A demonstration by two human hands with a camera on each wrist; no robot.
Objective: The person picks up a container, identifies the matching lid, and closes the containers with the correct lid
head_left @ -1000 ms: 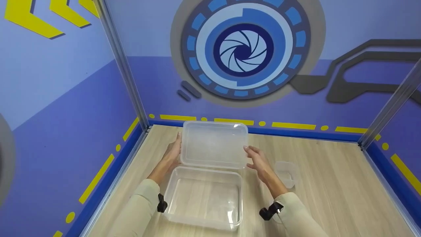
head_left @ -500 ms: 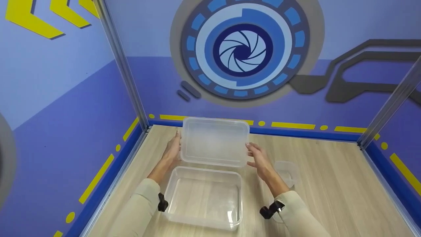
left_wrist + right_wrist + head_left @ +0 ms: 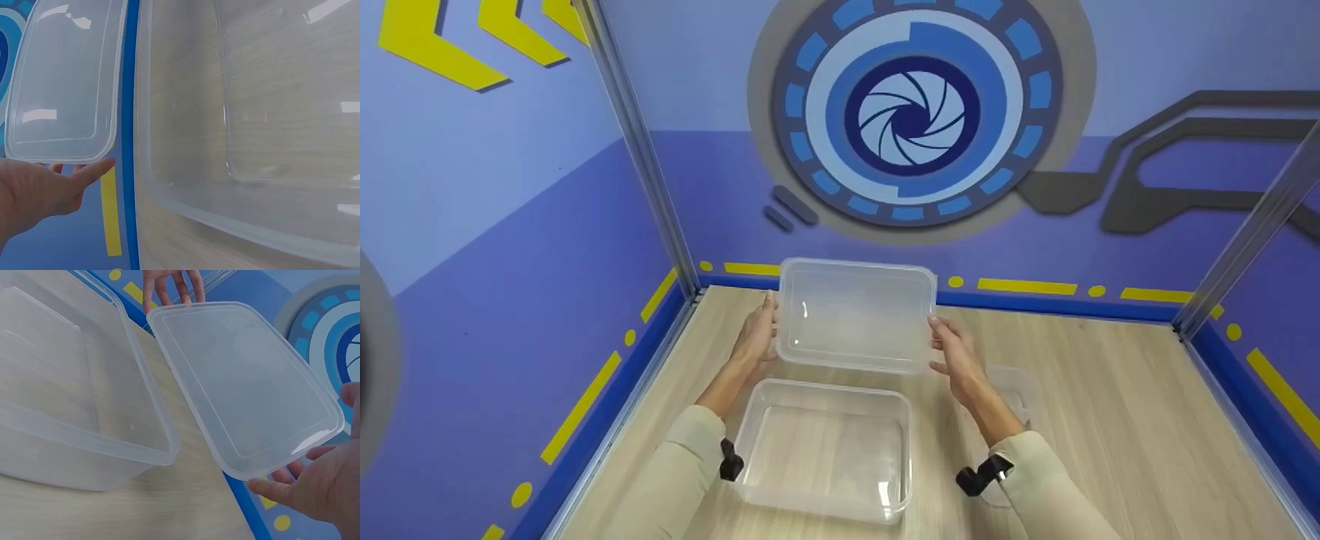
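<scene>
A translucent plastic lid (image 3: 856,315) is held up, tilted, beyond the box, its flat face toward the head camera. My left hand (image 3: 754,334) grips its left short edge, and my right hand (image 3: 956,352) holds the opposite short edge. In the left wrist view, fingers of the left hand (image 3: 48,191) lie along the lid's end. In the right wrist view, the right hand (image 3: 320,484) has thumb and fingers at a rounded corner of the lid (image 3: 242,382). Below stands a clear rectangular box (image 3: 829,450), uncovered, with only its bare bottom showing inside.
A small clear container (image 3: 1012,390) stands to the right, partly behind the right forearm. Another clear item (image 3: 996,493) shows under the right wrist camera. The wooden tabletop (image 3: 1125,420) ends at printed blue walls (image 3: 712,195) with metal corner posts.
Both hands have raised the lid and shifted it slightly to the right, away from the box. The box has stayed in place.
</scene>
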